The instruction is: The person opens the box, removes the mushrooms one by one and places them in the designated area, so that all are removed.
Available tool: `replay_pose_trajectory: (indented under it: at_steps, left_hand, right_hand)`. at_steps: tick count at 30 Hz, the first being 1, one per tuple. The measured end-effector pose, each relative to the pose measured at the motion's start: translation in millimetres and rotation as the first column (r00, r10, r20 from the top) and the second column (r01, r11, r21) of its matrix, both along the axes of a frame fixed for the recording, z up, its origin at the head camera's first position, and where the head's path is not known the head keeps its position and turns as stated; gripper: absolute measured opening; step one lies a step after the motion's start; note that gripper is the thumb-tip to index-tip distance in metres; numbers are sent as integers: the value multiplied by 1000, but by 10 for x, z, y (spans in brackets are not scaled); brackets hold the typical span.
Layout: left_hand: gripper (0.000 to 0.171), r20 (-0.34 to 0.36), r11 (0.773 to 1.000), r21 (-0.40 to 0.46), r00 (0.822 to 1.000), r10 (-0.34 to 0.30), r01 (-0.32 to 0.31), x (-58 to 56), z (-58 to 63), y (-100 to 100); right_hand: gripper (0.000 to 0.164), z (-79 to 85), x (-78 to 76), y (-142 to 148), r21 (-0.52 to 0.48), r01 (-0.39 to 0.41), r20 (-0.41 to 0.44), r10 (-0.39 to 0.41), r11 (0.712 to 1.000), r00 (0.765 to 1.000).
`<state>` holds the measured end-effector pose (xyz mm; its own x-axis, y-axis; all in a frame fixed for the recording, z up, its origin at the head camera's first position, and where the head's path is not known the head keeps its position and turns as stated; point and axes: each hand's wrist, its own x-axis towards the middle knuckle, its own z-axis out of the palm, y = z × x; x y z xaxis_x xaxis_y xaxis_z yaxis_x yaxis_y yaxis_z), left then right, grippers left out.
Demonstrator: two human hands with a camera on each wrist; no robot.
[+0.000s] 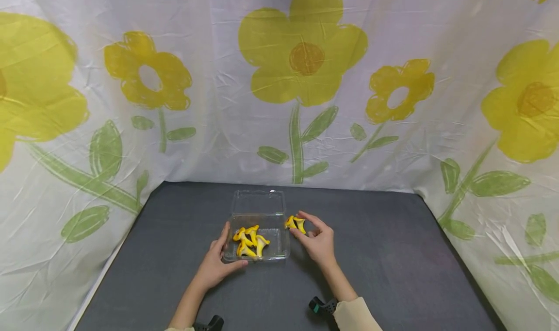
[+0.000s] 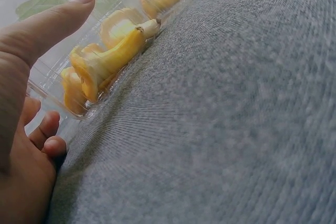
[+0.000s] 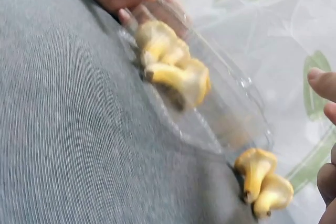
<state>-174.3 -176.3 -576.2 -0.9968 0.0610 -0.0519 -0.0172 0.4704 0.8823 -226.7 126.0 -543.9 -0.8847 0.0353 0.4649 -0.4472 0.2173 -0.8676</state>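
A clear plastic clamshell box (image 1: pixel 279 246) lies with its lid folded back on the dark table. Several yellow chanterelle mushrooms (image 1: pixel 245 250) sit in its left half. My left hand (image 1: pixel 215 267) rests against the box's left side, its thumb (image 2: pixel 55 27) stretched along the front edge. Just right of the box, two more chanterelles (image 3: pixel 265 187) lie close together on the table. Over these two is my right hand (image 1: pixel 320 242), with thumb and forefinger spread on either side of them. A gap shows between its fingers and the mushrooms in the right wrist view.
The raised lid (image 1: pixel 258 203) spreads behind the box. Dark ribbed cloth covers the table (image 1: pixel 384 263). A white curtain (image 1: pixel 209 141) printed with yellow flowers hangs along the back and sides. Dark bands (image 1: pixel 322 306) circle both wrists.
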Motion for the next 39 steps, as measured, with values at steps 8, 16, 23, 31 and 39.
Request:
replay_pose_trajectory:
  at_steps: [8, 16, 23, 31, 39]
  left_hand:
    - [127, -9, 1000, -11, 1000, 1, -1, -20, 14, -2]
    - [126, -19, 998, 51, 999, -28, 29, -20, -6, 1]
    - [125, -44, 995, 83, 998, -46, 49, -9, -42, -1]
    - [125, -63, 990, 123, 997, -55, 62, -19, -44, 0]
    - [125, -60, 990, 130, 997, -52, 59, -8, -48, -7]
  right_hand:
    - [47, 50, -8, -188, 36, -64, -10, 64, 997, 998]
    - [43, 101, -13, -394, 84, -168, 51, 164, 982, 985]
    - [46, 80, 3, -487, 122, -245, 153, 225, 962, 962]
    - [42, 78, -7, -492, 239, -252, 249, 192, 938, 949]
    - [33, 74, -28, -484, 287, -263, 293, 177, 921, 940]
